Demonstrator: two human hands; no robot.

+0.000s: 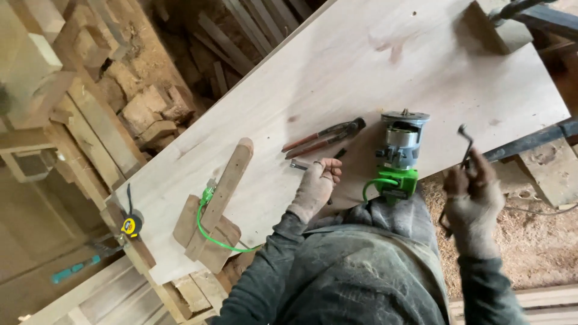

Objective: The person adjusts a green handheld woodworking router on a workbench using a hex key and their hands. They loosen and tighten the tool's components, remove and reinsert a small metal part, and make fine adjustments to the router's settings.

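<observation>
Both hands wear pale work gloves and are well apart, one on each side of a small green and grey trim router (398, 155) that lies on its side at the near edge of a wide pale wooden board (361, 72). The left hand (317, 184) reaches forward from a dark sleeve and rests on the board, fingers curled down over a small metal piece (299, 165) (too small to tell what it is). Just beyond its fingertips lie red-handled pincers (323, 136), touching the board and pointing toward the router's base. The right hand (474, 194) is raised off the board past its near edge, over a sawdust-covered floor (530, 241), and is closed around a dark bent metal wrench (465, 144), whose hooked end stands up above the knuckles.

Most of the board's surface beyond the tools is bare. At its left end sits a small wooden jig (220, 201) with the router's green cord (211, 232) looped past it, and a yellow tape measure (129, 225) rests on a plank just off the board's corner. Scrap wood (144, 108) is piled beyond the board's far-left edge.
</observation>
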